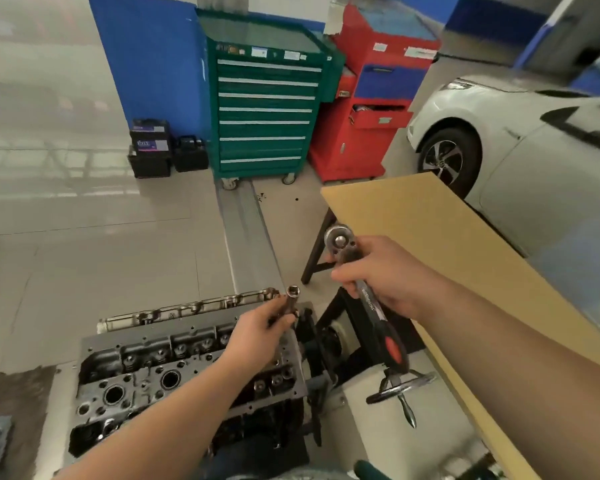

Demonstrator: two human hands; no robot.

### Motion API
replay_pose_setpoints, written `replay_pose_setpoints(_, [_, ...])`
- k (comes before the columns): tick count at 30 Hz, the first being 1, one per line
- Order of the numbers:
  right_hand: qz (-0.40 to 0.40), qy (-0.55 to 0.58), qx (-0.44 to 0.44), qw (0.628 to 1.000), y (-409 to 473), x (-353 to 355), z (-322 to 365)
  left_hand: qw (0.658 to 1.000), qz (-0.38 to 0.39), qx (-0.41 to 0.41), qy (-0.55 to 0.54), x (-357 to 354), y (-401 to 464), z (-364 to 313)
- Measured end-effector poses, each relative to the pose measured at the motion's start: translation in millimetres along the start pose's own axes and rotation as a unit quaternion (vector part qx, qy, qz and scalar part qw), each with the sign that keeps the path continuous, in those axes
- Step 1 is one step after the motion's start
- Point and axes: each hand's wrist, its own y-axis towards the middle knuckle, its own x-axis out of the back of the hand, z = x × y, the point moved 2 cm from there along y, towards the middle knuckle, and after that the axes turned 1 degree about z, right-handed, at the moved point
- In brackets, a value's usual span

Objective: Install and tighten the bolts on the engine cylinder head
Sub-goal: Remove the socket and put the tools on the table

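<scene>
- Here the right hand grasps the ratchet just below its round head, the drive side turned up and the black-red grip hanging down toward the near side.
- The left hand pinches a long socket between fingers and thumb, open end up, near the ratchet head but apart from it.
- I judge that both tools are lifted in front of the person in order to join them before any tightening.
- The cylinder head lies below the left arm, near and left, on a stand; its valve wells and round holes are open to view.
- I cannot tell if bolts already sit in it.
- A board leans at the right, and a green cabinet stands far behind.
</scene>
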Motion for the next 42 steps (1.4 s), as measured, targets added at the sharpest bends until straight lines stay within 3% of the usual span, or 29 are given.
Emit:
replay_pose_setpoints(6, [-0.078,-0.007,-0.029,0.996,-19.3,-18.9,-56.3,0.994,-0.035,-0.062,-0.088,11.8,4.4,-47.8])
replay_pose_setpoints(9, [-0.130,0.008,-0.010,0.991,-28.5,-22.3,-67.3,0.979,0.009,-0.059,-0.197,9.3,8.1,-92.0])
replay_pose_setpoints(15, [-0.162,0.040,0.035,0.985,-57.6,-8.6,-79.7,0.931,0.129,0.015,-0.340,-36.9,-8.2,-112.7])
replay_pose_setpoints(17, [-0.162,0.032,0.014,0.986,-70.8,2.6,-90.5,0.916,0.158,0.048,-0.366,-60.8,-16.5,-113.8])
replay_pose_setpoints(22, [-0.187,0.168,-0.057,0.966,-114.2,25.3,-135.1,0.869,0.226,0.134,-0.420,-135.2,-39.0,-121.2])
replay_pose_setpoints(27, [-0.227,0.203,-0.097,0.948,-158.9,61.3,-188.5,0.887,0.284,0.134,-0.337,-213.1,-58.9,-138.1])
replay_pose_setpoints(29, [-0.254,0.180,-0.103,0.945,-181.5,85.0,-211.6,0.944,0.254,0.061,-0.202,-237.1,-60.6,-143.2])
replay_pose_setpoints(31, [-0.262,0.157,-0.098,0.947,-206.3,112.0,-233.6,0.986,0.131,-0.090,0.041,-253.1,-60.0,-146.4])
replay_pose_setpoints(32, [-0.257,0.149,-0.095,0.950,-219.6,126.5,-243.9,0.962,0.068,-0.211,0.158,-262.1,-62.1,-147.4])
replay_pose_setpoints(33, [-0.247,0.141,-0.094,0.954,-232.7,140.6,-253.7,0.903,0.040,-0.352,0.242,-275.0,-65.2,-146.3])
replay_pose_setpoints(35, [-0.228,0.136,-0.097,0.959,-256.5,167.6,-273.6,0.753,0.084,-0.552,0.348,-307.0,-75.4,-151.9])
replay_pose_setpoints(36, [-0.220,0.135,-0.099,0.961,-267.5,180.6,-283.8,0.696,0.134,-0.589,0.387,-326.4,-80.1,-157.0])
replay_pose_setpoints(38, [-0.193,0.131,-0.100,0.967,-287.0,202.3,-303.4,0.619,0.220,-0.607,0.448,-367.5,-87.4,-170.7])
replay_pose_setpoints(42, [-0.131,0.129,-0.097,0.978,-323.6,230.8,-333.4,0.509,0.393,-0.543,0.540,-437.8,-107.0,-194.7])
